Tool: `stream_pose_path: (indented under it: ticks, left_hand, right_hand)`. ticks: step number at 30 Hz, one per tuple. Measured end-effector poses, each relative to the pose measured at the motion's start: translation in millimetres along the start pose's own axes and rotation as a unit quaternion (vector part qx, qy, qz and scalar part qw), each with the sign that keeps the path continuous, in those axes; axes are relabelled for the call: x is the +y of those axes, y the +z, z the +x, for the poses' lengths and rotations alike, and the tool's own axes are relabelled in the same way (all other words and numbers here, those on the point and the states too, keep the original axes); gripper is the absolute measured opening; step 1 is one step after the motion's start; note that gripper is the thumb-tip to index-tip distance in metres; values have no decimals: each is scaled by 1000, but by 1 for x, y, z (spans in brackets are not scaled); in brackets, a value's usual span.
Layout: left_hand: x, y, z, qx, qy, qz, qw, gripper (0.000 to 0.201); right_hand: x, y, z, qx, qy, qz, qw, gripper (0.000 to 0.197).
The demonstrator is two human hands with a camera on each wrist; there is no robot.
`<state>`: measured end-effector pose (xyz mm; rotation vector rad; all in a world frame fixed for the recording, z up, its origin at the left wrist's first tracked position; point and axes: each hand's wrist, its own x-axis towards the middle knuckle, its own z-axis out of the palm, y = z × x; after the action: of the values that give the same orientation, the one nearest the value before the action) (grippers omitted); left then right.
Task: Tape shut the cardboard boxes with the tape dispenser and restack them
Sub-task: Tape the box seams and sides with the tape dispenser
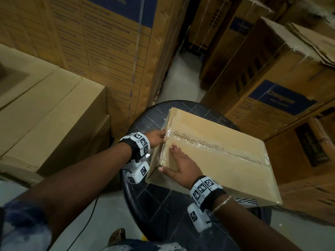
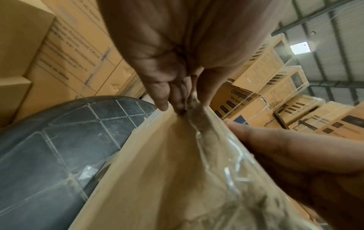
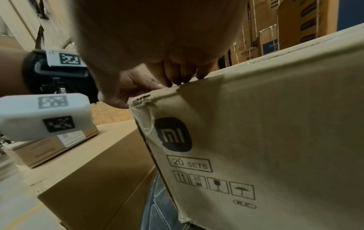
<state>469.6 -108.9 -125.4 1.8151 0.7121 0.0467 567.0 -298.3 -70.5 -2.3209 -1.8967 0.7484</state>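
A brown cardboard box (image 1: 226, 160) lies on a round dark table (image 1: 163, 205). Clear tape (image 1: 208, 144) runs along its closed top seam and over the near left edge. My left hand (image 1: 159, 138) is at that edge; in the left wrist view its straight fingers (image 2: 173, 99) press the wrinkled tape (image 2: 216, 147) onto the box's side (image 2: 157, 171). My right hand (image 1: 179, 163) lies flat on the box top near the same corner, fingertips (image 3: 177, 77) at the top edge of the printed side (image 3: 275, 124). No tape dispenser is in view.
Plain cartons (image 1: 45, 115) are stacked at the left. A tall printed carton (image 1: 108, 42) stands behind them. Blue-labelled cartons (image 1: 272, 87) crowd the right. A strip of pale floor (image 1: 181, 75) runs between the stacks, and a black cable (image 1: 90, 214) lies on the floor.
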Motion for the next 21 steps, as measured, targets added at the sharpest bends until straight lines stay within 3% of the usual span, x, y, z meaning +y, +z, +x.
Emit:
stream_pose_path:
  ticks: [4, 14, 21]
  left_hand:
    - [-8, 1, -7, -23, 41, -121, 991, 61]
    - [-48, 34, -40, -37, 72, -260, 962, 70]
    - [-69, 59, -48, -29, 87, -368, 925, 90]
  right_hand:
    - [-6, 0, 6, 56, 21, -6, 998, 90]
    - [5, -3, 8, 34, 1, -5, 999, 96]
    - [7, -4, 6, 42, 5, 18, 999, 95]
